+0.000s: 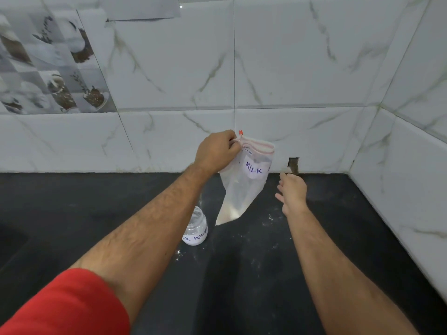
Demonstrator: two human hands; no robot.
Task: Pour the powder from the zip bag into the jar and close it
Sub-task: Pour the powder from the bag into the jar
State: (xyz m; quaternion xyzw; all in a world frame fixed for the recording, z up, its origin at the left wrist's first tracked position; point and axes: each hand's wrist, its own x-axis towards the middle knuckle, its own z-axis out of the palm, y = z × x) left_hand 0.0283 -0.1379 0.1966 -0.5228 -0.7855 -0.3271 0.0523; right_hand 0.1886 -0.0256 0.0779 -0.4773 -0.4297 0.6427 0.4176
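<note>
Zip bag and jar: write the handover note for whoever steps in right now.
Left hand pinches the zip bag by its top corner and holds it up above the counter; the powder sits in the bag's bottom corner.
Right hand is open beside the bag, holding nothing.
The jar stands on the counter below and left of the bag; no lid in view.
Some powder is spilled on the counter.
Done: cannot tell whether pouring has happened.
Left: empty the remaining powder into the jar, close it.

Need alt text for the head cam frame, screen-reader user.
A person's left hand pinches the top corner of a zip bag labelled MILK, hanging above a dark counter with powder settled in its lower corner. The right hand hovers open beside it; a small labelled jar stands below, left of the bag.
</note>
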